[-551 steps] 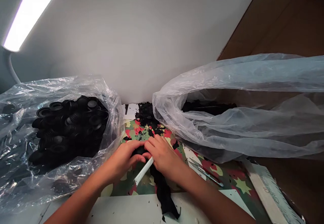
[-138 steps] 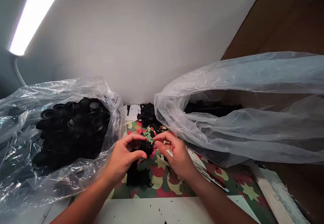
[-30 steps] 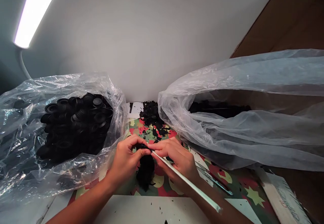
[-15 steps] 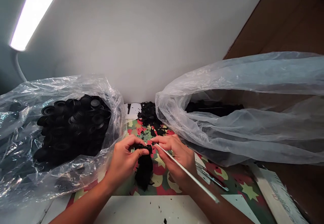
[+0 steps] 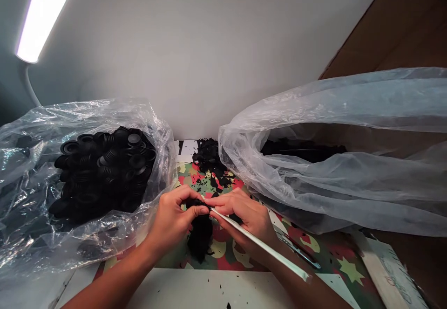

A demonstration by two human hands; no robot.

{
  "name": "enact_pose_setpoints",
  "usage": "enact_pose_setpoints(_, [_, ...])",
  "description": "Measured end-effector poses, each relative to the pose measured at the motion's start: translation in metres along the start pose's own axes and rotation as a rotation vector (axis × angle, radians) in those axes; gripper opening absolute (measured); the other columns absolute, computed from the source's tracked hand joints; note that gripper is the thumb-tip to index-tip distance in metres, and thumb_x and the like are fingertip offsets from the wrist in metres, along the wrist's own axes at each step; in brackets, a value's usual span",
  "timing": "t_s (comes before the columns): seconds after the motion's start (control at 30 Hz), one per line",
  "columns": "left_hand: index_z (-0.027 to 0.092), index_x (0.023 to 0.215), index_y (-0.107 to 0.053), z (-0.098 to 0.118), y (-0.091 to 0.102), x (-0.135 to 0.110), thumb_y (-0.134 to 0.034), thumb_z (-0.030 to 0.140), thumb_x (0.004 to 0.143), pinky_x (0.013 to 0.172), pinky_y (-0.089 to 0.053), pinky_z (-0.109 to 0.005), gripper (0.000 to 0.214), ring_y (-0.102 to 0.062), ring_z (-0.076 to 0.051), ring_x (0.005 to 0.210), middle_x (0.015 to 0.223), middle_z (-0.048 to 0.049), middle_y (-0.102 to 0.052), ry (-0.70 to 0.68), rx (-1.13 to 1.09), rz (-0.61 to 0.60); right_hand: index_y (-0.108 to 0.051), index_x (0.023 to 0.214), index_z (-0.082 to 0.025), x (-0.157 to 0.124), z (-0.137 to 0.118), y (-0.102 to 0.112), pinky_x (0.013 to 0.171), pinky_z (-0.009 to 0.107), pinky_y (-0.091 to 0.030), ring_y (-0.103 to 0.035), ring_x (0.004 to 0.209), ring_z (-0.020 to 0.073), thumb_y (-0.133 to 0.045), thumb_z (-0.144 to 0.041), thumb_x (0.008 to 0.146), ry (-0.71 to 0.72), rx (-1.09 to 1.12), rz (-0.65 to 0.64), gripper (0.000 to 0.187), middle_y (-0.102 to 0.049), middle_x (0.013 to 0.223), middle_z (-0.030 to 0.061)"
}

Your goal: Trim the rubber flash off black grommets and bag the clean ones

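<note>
At the middle of the counter [image 5: 209,292], on a mat [image 5: 328,255] printed with red, green and cream stars and blotches, both hands meet. The near edge of the counter is plain white and flecked with black crumbs. A pale wall rises behind it, a strip lamp [image 5: 42,17] glows at the upper left, and brown cardboard [image 5: 401,29] fills the upper right.

A clear plastic bag [image 5: 31,206] at the left edge holds a heap of black ribbed rubber caps [image 5: 104,169]. A larger clear bag [image 5: 331,178] slumps along the right edge with dark contents inside. Between the two bags, at the far edge, lies a pile of black trimmings [image 5: 209,155]. A slim metal tool [image 5: 298,252] rests on the mat just right of the hands.

The left hand [image 5: 171,220] has its fingers pinched together on the top of a black rubber piece [image 5: 200,236], which hangs down towards the near edge, touching the mat.

The right hand [image 5: 246,216] has its fingers clamped on a thin white rod [image 5: 265,248]. The rod's long axis runs from the near right, where its free end [image 5: 308,278] sticks out, to the far left. Its tip points at the black rubber piece, where both hands' fingertips meet.
</note>
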State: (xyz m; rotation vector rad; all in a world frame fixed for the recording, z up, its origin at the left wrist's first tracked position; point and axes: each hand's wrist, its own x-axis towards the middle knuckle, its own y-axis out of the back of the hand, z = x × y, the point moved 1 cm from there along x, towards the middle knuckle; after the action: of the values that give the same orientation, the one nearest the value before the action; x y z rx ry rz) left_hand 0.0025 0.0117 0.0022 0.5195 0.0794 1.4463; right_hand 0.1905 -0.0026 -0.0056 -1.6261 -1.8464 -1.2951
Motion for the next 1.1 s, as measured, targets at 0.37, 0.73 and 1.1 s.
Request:
enact_pose_setpoints(0.37, [0.021, 0.064, -0.072, 0.003, 0.000, -0.002, -0.075, 0.023, 0.072, 0.058, -0.041, -0.025, 0.008, -0.058, -0.015, 0.060, 0.062, 0.0021, -0.069, -0.002, 0.021, 0.002, -0.064, 0.086, -0.023, -0.001, 0.000, 0.001, 0.077, 0.033, -0.053, -0.076, 0.082, 0.0173, -0.063, -0.016, 0.095, -0.051, 0.011, -0.023, 0.012, -0.081, 0.100, 0.0028])
enact_pose_setpoints(0.73, [0.020, 0.065, -0.071, 0.000, -0.001, 0.000, -0.075, 0.028, 0.074, 0.061, -0.043, -0.026, 0.013, -0.058, -0.016, 0.061, 0.064, 0.0015, -0.070, -0.006, 0.047, -0.028, -0.061, 0.096, -0.021, -0.004, -0.002, -0.009, 0.070, 0.034, -0.051, -0.074, 0.079, 0.0190, -0.053, -0.011, 0.098, 0.211, -0.255, -0.008, 0.014, -0.080, 0.094, 0.0074])
enact_pose_setpoints(1.1, [0.020, 0.064, -0.072, 0.007, -0.002, -0.002, -0.077, 0.027, 0.070, 0.061, -0.043, -0.026, 0.011, -0.059, -0.016, 0.062, 0.064, 0.0005, -0.071, 0.050, -0.014, -0.080, -0.063, 0.085, -0.024, -0.006, 0.000, -0.009, 0.072, 0.032, -0.055, -0.074, 0.077, 0.0184, -0.061, -0.017, 0.095, -0.207, -0.046, 0.119, 0.012, -0.079, 0.093, 0.0025])
